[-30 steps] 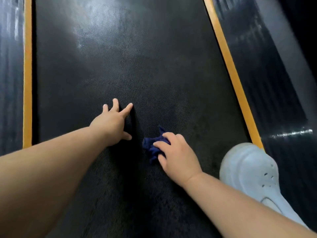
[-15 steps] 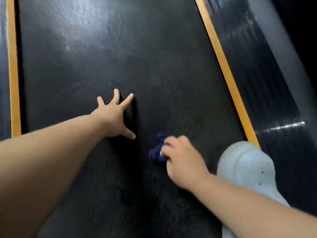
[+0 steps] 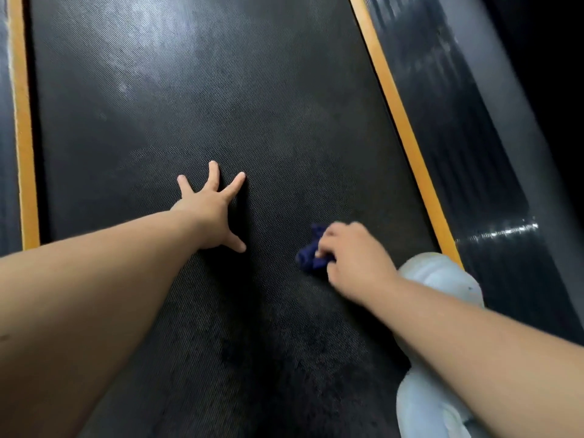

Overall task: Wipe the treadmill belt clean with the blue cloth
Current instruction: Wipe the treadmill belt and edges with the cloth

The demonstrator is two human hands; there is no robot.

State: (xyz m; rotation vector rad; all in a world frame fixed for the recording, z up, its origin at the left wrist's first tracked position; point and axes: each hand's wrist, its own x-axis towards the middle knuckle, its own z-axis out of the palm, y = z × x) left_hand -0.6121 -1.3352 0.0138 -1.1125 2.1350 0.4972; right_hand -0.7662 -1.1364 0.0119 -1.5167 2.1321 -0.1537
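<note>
Right hand [image 3: 354,260] grips bunched dark-blue cloth [image 3: 311,252], rubbing black textured treadmill belt [image 3: 252,90] beneath it. Left hand [image 3: 211,207], fingers spread flat on belt, likely braces weight, left of cloth.

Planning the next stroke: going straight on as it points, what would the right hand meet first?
Probably the left hand, spread flat on the black textured treadmill belt; the right hand and its crumpled dark blue cloth point up-left towards that thumb.
</note>
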